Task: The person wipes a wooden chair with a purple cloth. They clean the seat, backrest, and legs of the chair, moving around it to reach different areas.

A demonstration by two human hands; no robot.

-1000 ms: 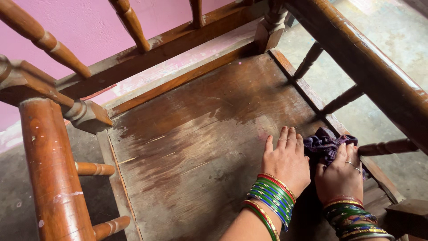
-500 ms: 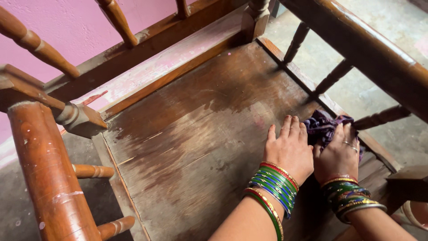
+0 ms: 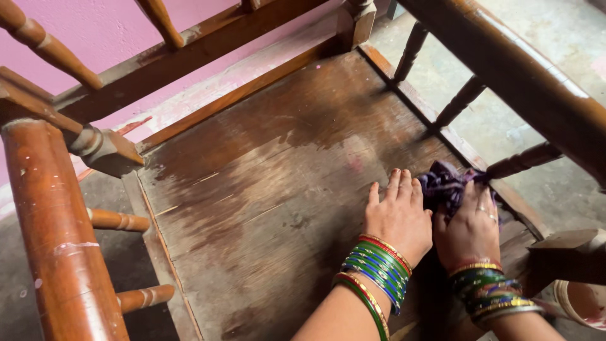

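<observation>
My right hand presses a crumpled purple cloth against the worn wooden seat board of a chair, near its right edge. My left hand lies flat on the board just left of the cloth, fingers together and pointing away from me, its side touching the cloth. Both wrists carry stacks of green, red and gold bangles, and the right hand wears rings. The board shows pale worn patches and darker stained areas.
A thick wooden armrest with turned spindles runs along the right. The left armrest post and its spindles stand at the left. A pink wall lies beyond the back rail. Grey concrete floor shows at the right.
Both hands and the cloth have slid slightly left along the seat board, and the view has shifted, showing more of the right chair leg and floor.
</observation>
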